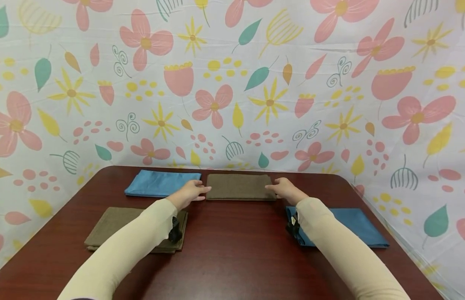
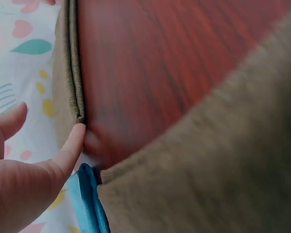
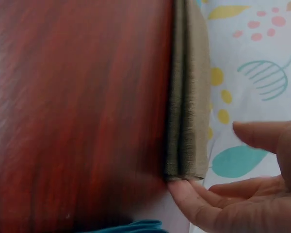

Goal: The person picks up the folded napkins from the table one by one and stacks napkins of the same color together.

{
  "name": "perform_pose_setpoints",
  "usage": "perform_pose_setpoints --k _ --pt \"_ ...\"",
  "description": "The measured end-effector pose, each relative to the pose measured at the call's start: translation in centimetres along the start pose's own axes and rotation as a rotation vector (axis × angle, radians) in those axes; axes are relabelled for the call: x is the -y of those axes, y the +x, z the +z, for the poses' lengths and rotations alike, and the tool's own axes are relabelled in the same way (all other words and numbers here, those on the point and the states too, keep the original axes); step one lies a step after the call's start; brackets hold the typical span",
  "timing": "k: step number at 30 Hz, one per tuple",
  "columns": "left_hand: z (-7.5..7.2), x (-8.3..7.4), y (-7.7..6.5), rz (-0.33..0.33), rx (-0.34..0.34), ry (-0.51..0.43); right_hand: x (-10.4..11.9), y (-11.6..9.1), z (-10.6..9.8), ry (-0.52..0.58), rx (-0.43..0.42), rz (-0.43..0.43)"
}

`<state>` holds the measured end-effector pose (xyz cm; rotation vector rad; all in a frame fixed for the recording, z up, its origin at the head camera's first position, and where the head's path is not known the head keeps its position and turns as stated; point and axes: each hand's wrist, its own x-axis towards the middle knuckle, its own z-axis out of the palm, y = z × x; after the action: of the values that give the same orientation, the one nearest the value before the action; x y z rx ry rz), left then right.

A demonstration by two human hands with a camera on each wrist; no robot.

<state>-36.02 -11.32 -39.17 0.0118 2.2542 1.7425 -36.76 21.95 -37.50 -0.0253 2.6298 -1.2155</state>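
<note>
At the back middle of the table lies a folded brown cloth (image 1: 237, 186), flat and layered. My left hand (image 1: 187, 194) is at its left end; in the left wrist view one fingertip (image 2: 77, 133) meets the cloth's corner while the thumb stands apart. At the opposite end is my right hand (image 1: 286, 189). The right wrist view shows its fingertips (image 3: 182, 189) right at the end of the folded layers, with the thumb raised away from them. Neither hand curls round the cloth.
Beside my left hand lies a folded light blue cloth (image 1: 150, 183). A second brown cloth (image 1: 116, 221) is under my left forearm, and a darker blue cloth (image 1: 352, 227) under the right one. The dark red table (image 1: 232, 250) ends at a flowered backdrop (image 1: 232, 83).
</note>
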Motion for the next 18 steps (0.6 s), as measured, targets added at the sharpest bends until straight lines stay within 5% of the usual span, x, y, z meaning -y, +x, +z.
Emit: perform_pose_setpoints --k 12,18 --pt "-0.5 -1.2 1.0 -0.081 0.011 -0.095 -0.3 0.8 -0.5 0.301 -0.080 0.157" --pt "-0.6 -0.7 1.9 -0.116 -0.033 -0.122 -0.6 1.2 -0.3 0.348 -0.089 0.204"
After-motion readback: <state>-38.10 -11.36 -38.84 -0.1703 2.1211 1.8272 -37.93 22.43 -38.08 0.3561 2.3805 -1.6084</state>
